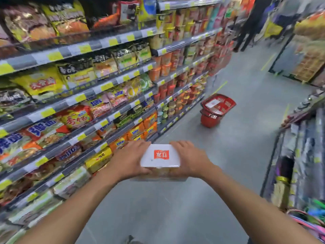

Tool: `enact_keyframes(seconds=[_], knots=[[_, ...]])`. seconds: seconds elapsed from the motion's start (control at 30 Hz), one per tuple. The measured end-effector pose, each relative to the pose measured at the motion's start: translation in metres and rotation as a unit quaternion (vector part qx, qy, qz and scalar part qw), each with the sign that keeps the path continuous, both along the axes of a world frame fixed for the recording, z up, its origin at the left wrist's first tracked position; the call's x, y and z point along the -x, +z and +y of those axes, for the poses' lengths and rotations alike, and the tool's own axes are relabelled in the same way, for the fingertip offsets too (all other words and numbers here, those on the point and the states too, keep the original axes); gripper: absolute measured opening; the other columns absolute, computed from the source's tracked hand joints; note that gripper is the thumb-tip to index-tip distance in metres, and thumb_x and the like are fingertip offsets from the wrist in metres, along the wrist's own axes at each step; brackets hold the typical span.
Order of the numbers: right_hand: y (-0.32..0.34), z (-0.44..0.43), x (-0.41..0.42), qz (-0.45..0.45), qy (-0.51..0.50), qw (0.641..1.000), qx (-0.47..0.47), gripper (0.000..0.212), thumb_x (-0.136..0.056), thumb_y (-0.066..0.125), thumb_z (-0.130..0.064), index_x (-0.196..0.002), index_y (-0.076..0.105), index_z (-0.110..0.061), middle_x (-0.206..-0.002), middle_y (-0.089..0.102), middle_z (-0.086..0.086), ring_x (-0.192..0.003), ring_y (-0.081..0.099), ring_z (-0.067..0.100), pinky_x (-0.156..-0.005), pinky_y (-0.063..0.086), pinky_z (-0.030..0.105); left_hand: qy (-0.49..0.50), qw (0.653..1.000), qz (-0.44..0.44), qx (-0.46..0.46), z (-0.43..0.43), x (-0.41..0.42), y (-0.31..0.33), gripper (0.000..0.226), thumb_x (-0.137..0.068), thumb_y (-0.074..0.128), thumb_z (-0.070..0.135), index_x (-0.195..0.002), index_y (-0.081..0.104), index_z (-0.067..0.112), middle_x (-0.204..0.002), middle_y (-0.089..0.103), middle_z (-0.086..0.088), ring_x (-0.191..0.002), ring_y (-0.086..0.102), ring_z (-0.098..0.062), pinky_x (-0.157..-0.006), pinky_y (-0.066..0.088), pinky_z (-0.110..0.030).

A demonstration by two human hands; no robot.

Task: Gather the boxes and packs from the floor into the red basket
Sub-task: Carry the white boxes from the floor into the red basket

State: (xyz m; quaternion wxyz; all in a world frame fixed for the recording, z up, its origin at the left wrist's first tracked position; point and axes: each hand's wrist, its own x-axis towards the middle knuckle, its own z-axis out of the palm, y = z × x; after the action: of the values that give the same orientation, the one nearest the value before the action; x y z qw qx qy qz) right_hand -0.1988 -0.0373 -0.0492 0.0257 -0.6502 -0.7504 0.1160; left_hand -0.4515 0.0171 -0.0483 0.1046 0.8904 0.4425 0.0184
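Head view: my left hand and my right hand press in on the two short ends of a white box, fingers curled over its top edges, holding it up in front of me above the grey floor. The box has a red logo patch on its lid and a clear lower part showing something orange-yellow inside; the contents are too blurred to name. Both forearms reach straight out, bare.

Ahead of the box, well apart from it, the red basket sits on the floor just beside the foot of the shelving on my left. It already holds white boxes of the same kind, and its handles lie folded down over the near rim.

The shelves are packed with instant-noodle bags and, further along, stacked cup noodles. On my right stands a rack of goods I cannot make out. A person in dark clothes stands at the far end of the aisle.
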Motion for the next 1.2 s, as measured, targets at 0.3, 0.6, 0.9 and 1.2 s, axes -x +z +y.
enact_keyframes(seconds=[0.3, 0.6, 0.9, 1.2], knots=[[-0.006, -0.057, -0.13, 0.004, -0.168, 0.986, -0.01, 0.095, -0.066, 0.068, -0.085, -0.144, 0.035, -0.043, -0.138, 0.05, -0.014, -0.129, 0.046, 0.016, -0.085, 0.05, 0.041, -0.157, 0.987, -0.015, 0.015, 0.015, -0.16, 0.009, 0.087, -0.066, 0.055, 0.081, -0.141, 0.039, 0.038, -0.135, 0.05, 0.012, -0.128, 0.044, -0.015, -0.094, 0.052, -0.043], [-0.014, -0.074, -0.223, -0.003, -0.286, 0.958, 0.012, 0.098, -0.067, 0.074, -0.073, -0.147, 0.034, -0.035, -0.142, 0.048, -0.009, -0.132, 0.046, 0.019, -0.089, 0.054, 0.044, -0.276, 0.961, -0.012, 0.028, 0.053, -0.296, -0.009, 0.086, -0.068, 0.07, 0.073, -0.14, 0.038, 0.039, -0.136, 0.048, 0.012, -0.128, 0.047, -0.016, -0.09, 0.054, -0.047], [-0.023, -0.005, -0.303, 0.006, -0.348, 0.937, 0.032, 0.097, -0.07, 0.075, -0.073, -0.148, 0.031, -0.037, -0.145, 0.046, -0.011, -0.133, 0.045, 0.018, -0.092, 0.053, 0.045, -0.338, 0.941, -0.009, 0.02, 0.147, -0.402, -0.027, 0.095, -0.067, 0.07, 0.075, -0.146, 0.032, 0.039, -0.144, 0.045, 0.014, -0.13, 0.044, -0.014, -0.09, 0.055, -0.043], [-0.024, 0.075, -0.379, 0.015, -0.39, 0.92, 0.033, 0.095, -0.071, 0.073, -0.074, -0.149, 0.032, -0.038, -0.142, 0.046, -0.012, -0.133, 0.044, 0.016, -0.088, 0.053, 0.042, -0.379, 0.925, -0.015, 0.019, 0.237, -0.491, -0.03, 0.096, -0.071, 0.067, 0.076, -0.15, 0.03, 0.035, -0.148, 0.042, 0.013, -0.134, 0.042, -0.013, -0.093, 0.054, -0.041]])
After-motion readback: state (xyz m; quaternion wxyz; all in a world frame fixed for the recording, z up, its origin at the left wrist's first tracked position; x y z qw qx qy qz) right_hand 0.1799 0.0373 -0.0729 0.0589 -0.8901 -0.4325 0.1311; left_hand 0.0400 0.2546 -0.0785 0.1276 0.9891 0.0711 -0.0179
